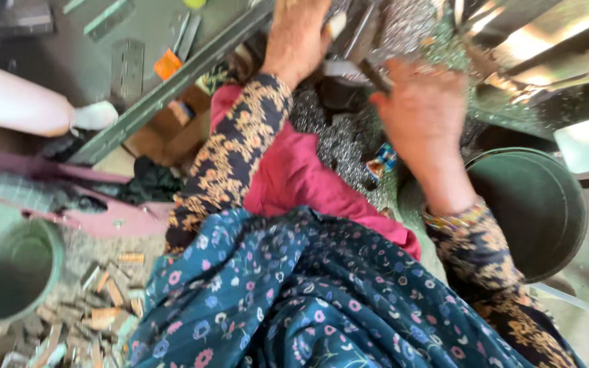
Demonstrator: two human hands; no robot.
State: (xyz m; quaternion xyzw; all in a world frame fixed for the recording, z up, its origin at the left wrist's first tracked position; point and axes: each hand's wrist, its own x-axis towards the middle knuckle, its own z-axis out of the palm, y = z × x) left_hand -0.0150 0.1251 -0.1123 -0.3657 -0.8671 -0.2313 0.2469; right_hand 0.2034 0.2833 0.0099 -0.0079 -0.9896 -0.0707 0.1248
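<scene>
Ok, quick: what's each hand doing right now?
Left hand: closed around a metal piece on the machine.
Right hand: blurred, fingers on a thin metal strip; grip cannot be told.

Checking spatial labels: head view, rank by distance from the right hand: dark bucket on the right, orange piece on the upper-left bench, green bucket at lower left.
1. dark bucket: just below-right of the right hand.
2. orange piece: upper left, past the left hand.
3. green bucket: far lower-left corner.

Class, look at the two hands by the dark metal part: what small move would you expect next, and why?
Probably the right hand closes on the metal part. It hovers open just beside it, blurred, while the left hand already rests on that part, amid shiny metal shavings.
</scene>
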